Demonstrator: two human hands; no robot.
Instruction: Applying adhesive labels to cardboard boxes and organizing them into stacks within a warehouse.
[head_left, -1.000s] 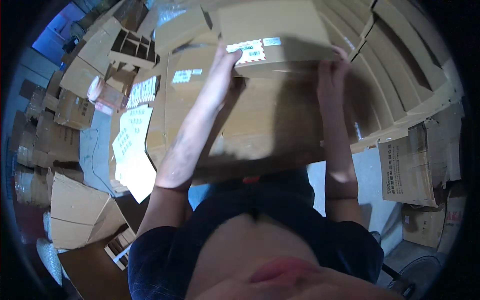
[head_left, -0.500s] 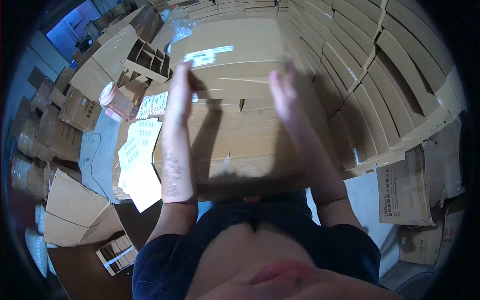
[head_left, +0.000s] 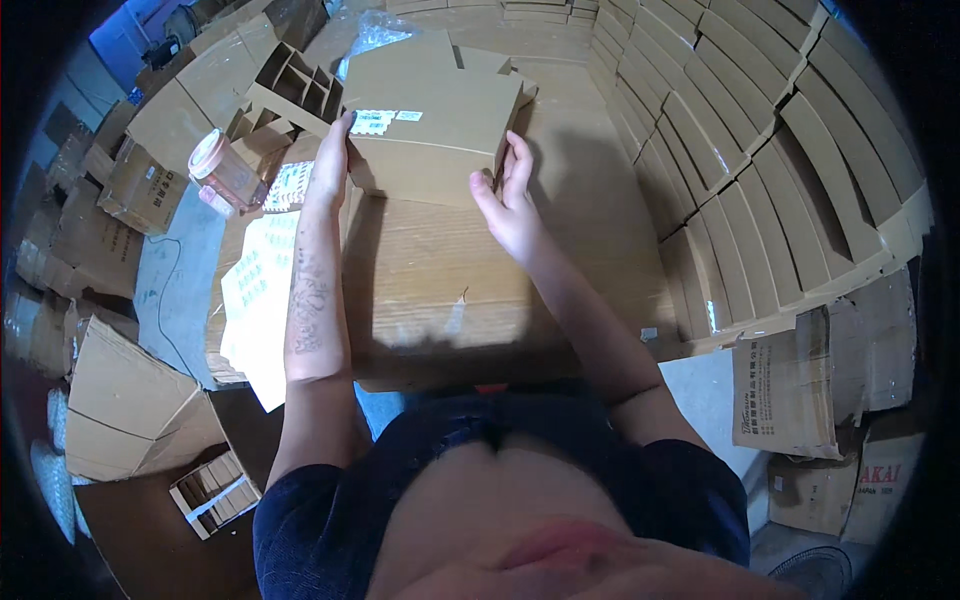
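A brown cardboard box [head_left: 435, 85] with white labels near its front left corner sits on a larger brown carton surface. My left hand [head_left: 330, 165] is pressed along the box's left side, with its thumb tip by the labels and the other fingers mostly hidden. At the front right corner, my right hand [head_left: 508, 200] grips the box, thumb against the front wall and fingers up the right side. Small flaps stick out at the box's far right. Left of my left forearm lie white printed sheets [head_left: 262, 290].
A pink-lidded clear cup [head_left: 222, 172] and a divided cardboard tray [head_left: 297, 88] stand at the left. Stacked flat boxes [head_left: 745, 170] form a wall on the right. Clear plastic wrap [head_left: 378, 35] lies at the back. An open carton [head_left: 140, 410] is at lower left.
My hands have come closer together and now hold the box at its sides. The box has turned slightly and its front wall now shows as one upright face. The view has shifted a little.
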